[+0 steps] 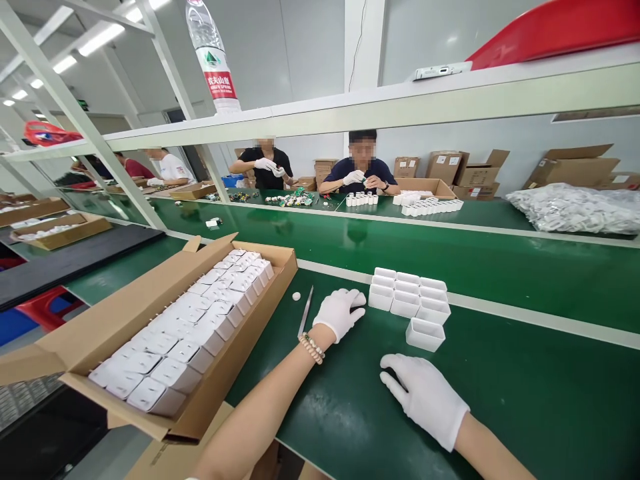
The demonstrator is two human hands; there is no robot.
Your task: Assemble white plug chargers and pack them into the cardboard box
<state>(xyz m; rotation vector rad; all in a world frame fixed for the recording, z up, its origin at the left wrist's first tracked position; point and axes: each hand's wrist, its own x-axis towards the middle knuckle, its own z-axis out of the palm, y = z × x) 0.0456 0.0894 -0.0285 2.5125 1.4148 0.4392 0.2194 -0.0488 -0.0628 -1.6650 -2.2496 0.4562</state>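
My left hand (340,313), in a white glove with a bead bracelet at the wrist, is over the green table with its fingers apart, holding nothing. Just right of its fingertips stands a block of small white open-topped boxes (404,305) in rows. One single white box (425,335) sits slightly in front of that block. Below it, my right hand (424,399), also gloved, has thumb and fingers apart with nothing between them. A pair of metal tweezers (306,311) and a small round white piece (297,296) lie left of my left hand.
A long cardboard box (290,267) filled with white units stands on the left. A shelf (320,110) crosses overhead, carrying a water bottle (214,60). Across the green bench, two people with gloved hands handle small parts. A bagged pile (575,208) lies far right.
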